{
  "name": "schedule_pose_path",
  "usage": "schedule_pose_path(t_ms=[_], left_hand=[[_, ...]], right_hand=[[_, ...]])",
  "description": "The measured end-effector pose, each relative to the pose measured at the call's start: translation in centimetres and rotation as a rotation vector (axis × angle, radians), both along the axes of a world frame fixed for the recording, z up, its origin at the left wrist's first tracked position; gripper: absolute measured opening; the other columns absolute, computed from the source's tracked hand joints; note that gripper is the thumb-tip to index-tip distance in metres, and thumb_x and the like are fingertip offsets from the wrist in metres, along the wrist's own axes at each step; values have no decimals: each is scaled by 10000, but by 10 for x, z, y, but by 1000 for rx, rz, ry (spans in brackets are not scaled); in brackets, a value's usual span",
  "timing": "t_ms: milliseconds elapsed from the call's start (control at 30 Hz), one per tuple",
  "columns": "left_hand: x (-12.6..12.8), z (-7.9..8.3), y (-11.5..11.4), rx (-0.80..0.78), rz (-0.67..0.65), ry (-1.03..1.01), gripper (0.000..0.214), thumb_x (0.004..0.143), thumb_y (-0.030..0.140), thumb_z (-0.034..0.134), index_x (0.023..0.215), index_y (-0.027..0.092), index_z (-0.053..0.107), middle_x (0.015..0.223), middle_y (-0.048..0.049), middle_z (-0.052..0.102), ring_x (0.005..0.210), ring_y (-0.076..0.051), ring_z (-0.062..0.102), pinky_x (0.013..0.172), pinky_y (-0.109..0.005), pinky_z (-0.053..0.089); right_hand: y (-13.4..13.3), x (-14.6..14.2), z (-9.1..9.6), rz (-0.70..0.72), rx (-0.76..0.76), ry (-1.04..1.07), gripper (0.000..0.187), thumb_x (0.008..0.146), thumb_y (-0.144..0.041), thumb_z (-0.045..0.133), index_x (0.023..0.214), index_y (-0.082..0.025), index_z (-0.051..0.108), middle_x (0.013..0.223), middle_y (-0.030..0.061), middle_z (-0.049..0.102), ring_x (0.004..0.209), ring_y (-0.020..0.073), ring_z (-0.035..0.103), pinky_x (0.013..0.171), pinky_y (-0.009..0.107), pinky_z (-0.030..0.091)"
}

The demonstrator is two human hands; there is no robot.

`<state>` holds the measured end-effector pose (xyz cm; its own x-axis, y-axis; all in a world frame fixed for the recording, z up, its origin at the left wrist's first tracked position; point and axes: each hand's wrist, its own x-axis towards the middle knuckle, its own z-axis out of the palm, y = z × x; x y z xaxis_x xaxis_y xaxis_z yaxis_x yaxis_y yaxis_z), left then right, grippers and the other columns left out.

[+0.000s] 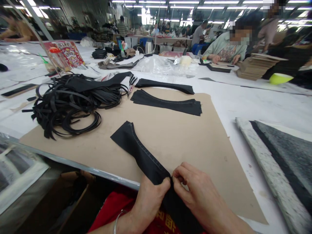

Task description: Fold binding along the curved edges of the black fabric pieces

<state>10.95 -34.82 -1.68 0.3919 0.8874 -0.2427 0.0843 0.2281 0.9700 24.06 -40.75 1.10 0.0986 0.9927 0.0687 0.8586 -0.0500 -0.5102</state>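
Note:
A long black curved fabric piece (148, 158) runs from the table toward my lap, with a stitched or notched strip along its concave edge. My left hand (152, 198) grips it near the middle, thumb pressed on top. Close beside that thumb, my right hand (195, 187) pinches the same edge between thumb and fingers. The fingertips hide what exactly the pinch holds. Farther up the brown paper sheet (207, 136) lies a small stack of similar black pieces (167, 103), with another black stack (164, 85) behind it.
To the left is a tangled heap of black strips (80, 91). A grey slab with dark sheets (263, 156) lies at the right. Beyond are clear plastic (161, 66), a metal kettle (148, 47), stacked brown boards (255, 66) and a co-worker (227, 48). The table's metal edge (97, 174) is near me.

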Motion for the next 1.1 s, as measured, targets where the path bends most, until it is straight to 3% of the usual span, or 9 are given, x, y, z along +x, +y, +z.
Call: schedule_pose_path(t_ms=[133,267,467,600,867,1100], left_hand=[[-4,-3,2,-10,-46,-58,426,718,264,662,1125,143,626,1066,-78,707,1155,-263,581,1062,-391,404],[-7,-2,3,-57,-77,-95,409,756,299,661,1141,165,636,1085,-65,707,1196,-253,560,1091,-391,378],[-9,-4,1,-126,-118,-101,409,754,331,681,1134,183,660,1089,-58,712,1206,-256,557,1097,-399,384],[-11,-9,1,-129,-175,-94,409,779,347,668,1155,187,653,1115,-61,704,1230,-251,536,1107,-408,372],[-11,-5,3,-82,-163,-93,466,738,348,711,1176,203,645,1099,-63,710,1170,-269,585,1062,-421,430],[-13,-6,2,-106,-232,-93,443,782,328,671,1198,181,629,1165,-71,682,1274,-258,492,1142,-433,307]], right_hand=[[-3,6,6,9,7,133,194,930,-196,439,838,-220,608,821,23,625,742,152,614,648,259,471],[-7,15,3,-94,9,278,226,980,-284,367,1047,-234,577,996,47,655,910,162,630,789,286,491],[-10,14,-6,-79,-214,355,334,1009,-368,291,814,-230,525,759,8,634,689,157,599,654,281,456],[-10,14,-6,-62,-216,255,307,1011,-345,308,785,-233,484,749,-3,602,680,154,556,651,282,415],[-11,15,-6,-9,-258,209,305,1020,-356,279,799,-240,455,783,-3,584,708,155,525,663,279,402],[-10,19,-4,2,-274,392,309,1015,-368,307,786,-228,460,742,-13,583,667,132,539,620,249,423]])
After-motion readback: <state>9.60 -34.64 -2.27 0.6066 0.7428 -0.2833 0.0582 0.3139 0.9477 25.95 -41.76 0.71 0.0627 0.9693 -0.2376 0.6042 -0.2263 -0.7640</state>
